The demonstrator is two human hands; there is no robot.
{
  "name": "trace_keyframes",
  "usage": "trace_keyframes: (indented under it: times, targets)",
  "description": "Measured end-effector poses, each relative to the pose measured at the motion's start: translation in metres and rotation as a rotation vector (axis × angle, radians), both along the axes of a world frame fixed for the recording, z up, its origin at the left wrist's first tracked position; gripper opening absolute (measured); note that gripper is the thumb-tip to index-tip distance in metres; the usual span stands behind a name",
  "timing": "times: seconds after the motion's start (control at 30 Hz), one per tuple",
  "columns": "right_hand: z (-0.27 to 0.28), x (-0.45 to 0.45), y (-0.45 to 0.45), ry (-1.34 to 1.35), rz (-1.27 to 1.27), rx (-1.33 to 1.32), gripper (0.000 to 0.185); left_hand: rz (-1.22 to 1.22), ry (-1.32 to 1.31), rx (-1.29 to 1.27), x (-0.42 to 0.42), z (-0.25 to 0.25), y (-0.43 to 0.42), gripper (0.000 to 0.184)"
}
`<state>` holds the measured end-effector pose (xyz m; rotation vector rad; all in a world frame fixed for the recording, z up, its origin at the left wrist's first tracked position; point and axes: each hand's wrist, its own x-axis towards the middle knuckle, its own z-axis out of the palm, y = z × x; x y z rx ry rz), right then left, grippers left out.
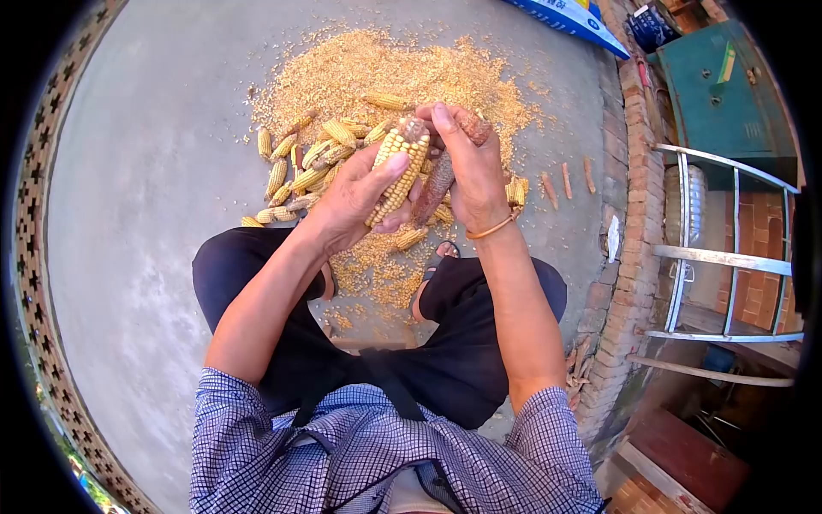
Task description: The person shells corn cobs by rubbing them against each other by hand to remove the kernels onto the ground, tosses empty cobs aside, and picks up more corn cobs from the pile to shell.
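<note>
One corn ear (401, 176), likely light, stiff, best gripped mid-length, fills the left hand (355, 195); beside it, the right hand (476, 176) holds a reddish cob (435, 187).

Before me on the floor (145, 214) lie kernels (411, 73) (some between my feet (447, 249)), ears of corn (276, 178) piled on their near left; rightward, stripped cobs (567, 180) lie near the bricks (638, 188) along the floor's right edge, a sack (574, 26) farther off beside them.

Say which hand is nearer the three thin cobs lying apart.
Right: in the picture, the right hand is left of the three thin cobs, the left hand farther left, beyond it.
</note>
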<state>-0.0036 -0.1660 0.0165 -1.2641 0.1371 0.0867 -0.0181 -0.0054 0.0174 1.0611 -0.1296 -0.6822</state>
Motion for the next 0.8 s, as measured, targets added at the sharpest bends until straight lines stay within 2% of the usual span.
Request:
trace_keyframes:
  times: [0.1,0.33,0.43,0.5,0.57,0.6,0.67,0.73,0.8]
  targets:
    - [0.010,-0.001,0.006,0.022,-0.032,0.174,0.022,0.044,0.206,-0.197,0.007,-0.010,0.006,0.046]
    - [0.014,-0.005,0.007,-0.202,0.055,-0.087,0.025,-0.009,0.184,-0.289,0.006,-0.011,0.007,0.054]
    - [0.010,-0.005,0.004,-0.424,0.107,-0.561,0.026,-0.001,0.133,-0.124,0.006,-0.014,0.004,0.056]
    - [0.005,-0.004,0.008,-0.460,0.078,-0.590,0.019,-0.106,-0.037,0.065,0.010,-0.014,0.009,0.053]
    - [0.006,-0.006,0.008,-0.489,0.072,-0.696,0.015,-0.216,-0.202,0.257,0.010,-0.011,0.015,0.066]
    - [0.008,-0.007,0.011,-0.539,0.024,-0.698,0.011,-0.072,-0.551,0.440,0.006,-0.006,0.009,0.077]
    - [0.001,-0.006,0.015,-0.528,-0.105,-0.749,0.013,-0.008,-0.593,0.443,0.004,-0.021,0.006,0.073]
    - [-0.007,-0.006,0.016,-0.375,-0.258,-0.750,0.023,-0.008,-0.600,0.504,-0.004,-0.022,0.000,0.072]
    - [-0.014,0.000,0.014,-0.349,-0.249,-0.711,0.026,-0.011,-0.592,0.571,-0.002,-0.023,-0.003,0.071]
